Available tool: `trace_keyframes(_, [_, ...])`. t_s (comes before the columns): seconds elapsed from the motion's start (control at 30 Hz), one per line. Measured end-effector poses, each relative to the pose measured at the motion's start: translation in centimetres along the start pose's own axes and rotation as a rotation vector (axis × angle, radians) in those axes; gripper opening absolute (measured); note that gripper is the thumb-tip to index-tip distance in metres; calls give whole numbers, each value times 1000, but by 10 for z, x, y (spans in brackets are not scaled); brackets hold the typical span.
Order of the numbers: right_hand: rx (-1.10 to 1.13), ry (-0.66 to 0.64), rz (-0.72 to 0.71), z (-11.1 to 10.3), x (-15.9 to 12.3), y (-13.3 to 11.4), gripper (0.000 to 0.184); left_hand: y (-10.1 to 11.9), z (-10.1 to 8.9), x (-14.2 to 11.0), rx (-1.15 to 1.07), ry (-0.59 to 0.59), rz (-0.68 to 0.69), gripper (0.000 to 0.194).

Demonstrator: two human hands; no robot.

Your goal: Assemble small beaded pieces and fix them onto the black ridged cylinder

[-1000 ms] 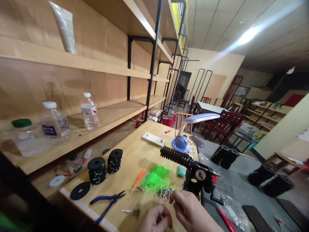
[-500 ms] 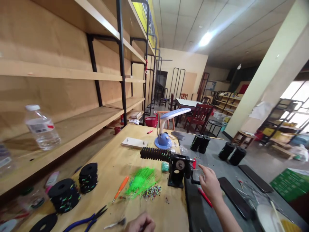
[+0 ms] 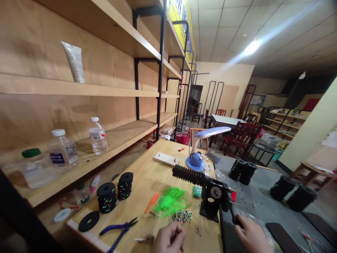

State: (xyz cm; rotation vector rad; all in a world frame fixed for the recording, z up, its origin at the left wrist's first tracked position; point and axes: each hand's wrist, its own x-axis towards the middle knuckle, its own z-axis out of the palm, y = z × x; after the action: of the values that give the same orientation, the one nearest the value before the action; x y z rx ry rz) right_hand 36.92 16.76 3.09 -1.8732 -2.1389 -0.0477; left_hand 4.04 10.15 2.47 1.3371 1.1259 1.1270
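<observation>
My right hand (image 3: 254,233) is closed around the handle of the crank (image 3: 234,216) on a black hand-cranked winder (image 3: 212,196). A row of black discs (image 3: 188,174) sits along the winder's shaft, pointing left. My left hand (image 3: 170,239) is low in the middle, fingers curled together over the wooden table; whatever they hold, if anything, is hidden. Just beyond it are a pile of small multicoloured beads (image 3: 181,216) and a bunch of bright green strands (image 3: 171,200). An orange-handled tool (image 3: 151,203) and blue-handled pliers (image 3: 119,228) lie to the left.
Stacks of black discs (image 3: 106,197) stand at the table's left edge. A blue desk lamp (image 3: 195,161) rises behind the winder. Black rolls (image 3: 301,197) stand on the grey surface to the right. Shelving with bottles (image 3: 98,138) lines the left side.
The view has turned left. My right hand, earlier beside the crank with fingers stretched out, is now closed on its handle. My left hand remains curled near the beads.
</observation>
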Motion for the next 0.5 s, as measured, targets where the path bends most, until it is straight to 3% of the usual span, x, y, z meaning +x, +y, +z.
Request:
trace_keyframes(0.2, [158, 64, -25, -9, -3, 12, 29, 28, 2, 22, 6, 38, 96, 30])
trace_keyframes(0.5, [192, 186, -3, -34, 16, 8, 25, 36, 8, 66, 106, 124, 159, 23])
